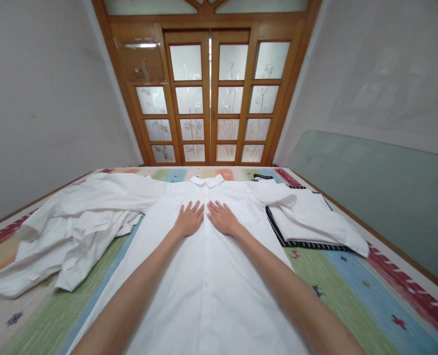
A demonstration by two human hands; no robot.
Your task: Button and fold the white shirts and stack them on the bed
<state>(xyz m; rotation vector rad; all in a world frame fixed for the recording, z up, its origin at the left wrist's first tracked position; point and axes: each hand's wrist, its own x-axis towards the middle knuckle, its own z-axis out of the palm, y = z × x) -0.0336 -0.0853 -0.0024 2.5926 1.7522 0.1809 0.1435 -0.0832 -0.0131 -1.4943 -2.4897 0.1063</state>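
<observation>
A white button-up shirt (174,291) lies spread out face up, its collar (207,181) at the far end and its sleeves out to both sides. My left hand (190,219) rests flat on the chest, just left of the button placket (205,256), fingers apart. On the other side of the placket, my right hand (222,217) also presses flat with its fingers spread. The right sleeve (315,217) lies over folded white cloth with black striped edging (304,244). Neither hand grips any fabric.
Crumpled white clothing (82,241) lies at the left, under or against the left sleeve. Beneath everything is a striped, patterned mat (346,291). Wooden doors with glass panes (210,98) stand beyond the far edge. A pale green panel (370,182) borders the right side.
</observation>
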